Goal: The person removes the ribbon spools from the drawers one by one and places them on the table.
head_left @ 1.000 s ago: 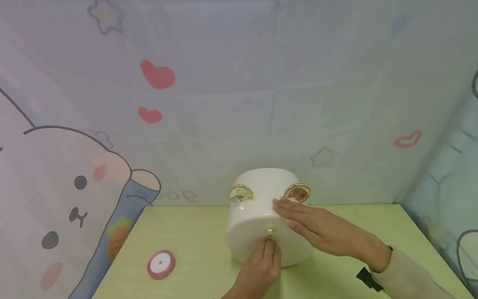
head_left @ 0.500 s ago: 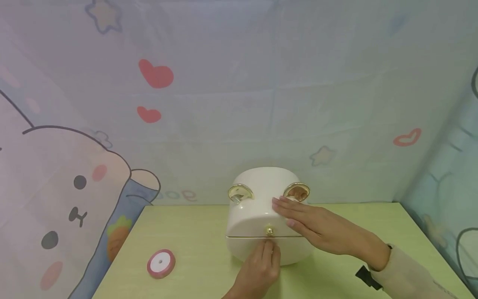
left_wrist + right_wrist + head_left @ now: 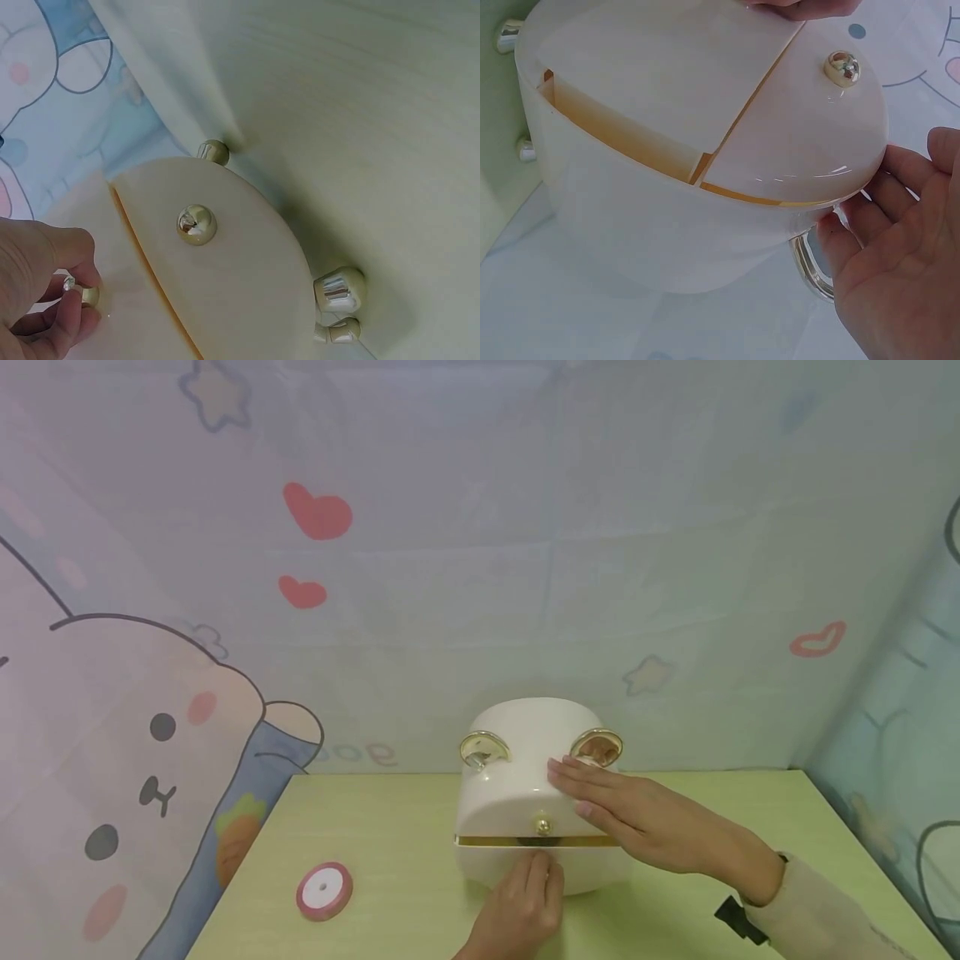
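Observation:
A glossy white storage box (image 3: pixel 528 722) with a rounded top and two gold ring-shaped pieces stands on the table. Its lower drawer (image 3: pixel 480 862) is pulled out a little, baring a strip of gold-coloured inside. My left hand (image 3: pixel 519 903) pinches that drawer's gold knob (image 3: pixel 91 295), mostly covered by the fingers. Above it, the upper gold knob (image 3: pixel 543 825) is untouched on the upper front, which sits flush. With fingers extended, my right hand (image 3: pixel 660 827) rests on the box's top near the right ring-shaped piece (image 3: pixel 597 746).
On the table (image 3: pixel 390 827), left of the box, lies a pink-rimmed spool (image 3: pixel 324 891) with a white centre. A printed cloth (image 3: pixel 450 635) hangs right behind the table. Small gold feet (image 3: pixel 341 290) show under the box in the left wrist view.
The lower drawer has slid out toward me, and a seam has widened into a gap. My left hand has moved slightly nearer with it; the right hand stays on top.

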### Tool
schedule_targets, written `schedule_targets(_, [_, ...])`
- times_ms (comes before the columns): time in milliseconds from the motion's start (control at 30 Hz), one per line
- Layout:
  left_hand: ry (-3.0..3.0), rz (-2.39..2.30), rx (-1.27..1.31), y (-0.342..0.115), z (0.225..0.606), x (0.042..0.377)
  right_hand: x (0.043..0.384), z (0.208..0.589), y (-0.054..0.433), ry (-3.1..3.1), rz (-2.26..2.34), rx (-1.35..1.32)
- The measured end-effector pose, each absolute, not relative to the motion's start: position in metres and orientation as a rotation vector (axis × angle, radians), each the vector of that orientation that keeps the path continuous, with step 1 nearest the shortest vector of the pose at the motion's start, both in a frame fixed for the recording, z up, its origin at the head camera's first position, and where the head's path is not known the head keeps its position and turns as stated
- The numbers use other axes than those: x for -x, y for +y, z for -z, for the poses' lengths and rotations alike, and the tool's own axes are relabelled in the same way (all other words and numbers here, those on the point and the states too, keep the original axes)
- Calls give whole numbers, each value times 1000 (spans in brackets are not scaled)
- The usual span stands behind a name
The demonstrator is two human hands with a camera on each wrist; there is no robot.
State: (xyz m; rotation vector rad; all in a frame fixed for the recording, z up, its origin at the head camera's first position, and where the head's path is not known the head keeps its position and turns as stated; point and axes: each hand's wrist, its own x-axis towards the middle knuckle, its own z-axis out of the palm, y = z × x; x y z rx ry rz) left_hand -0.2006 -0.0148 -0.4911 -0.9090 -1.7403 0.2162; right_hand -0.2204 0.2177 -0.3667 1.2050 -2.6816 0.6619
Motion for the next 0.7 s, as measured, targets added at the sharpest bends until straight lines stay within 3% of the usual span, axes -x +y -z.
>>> schedule_targets(700, [-1796,-167,955,-15,491,177,222,368,218,-2673,-693,-1218])
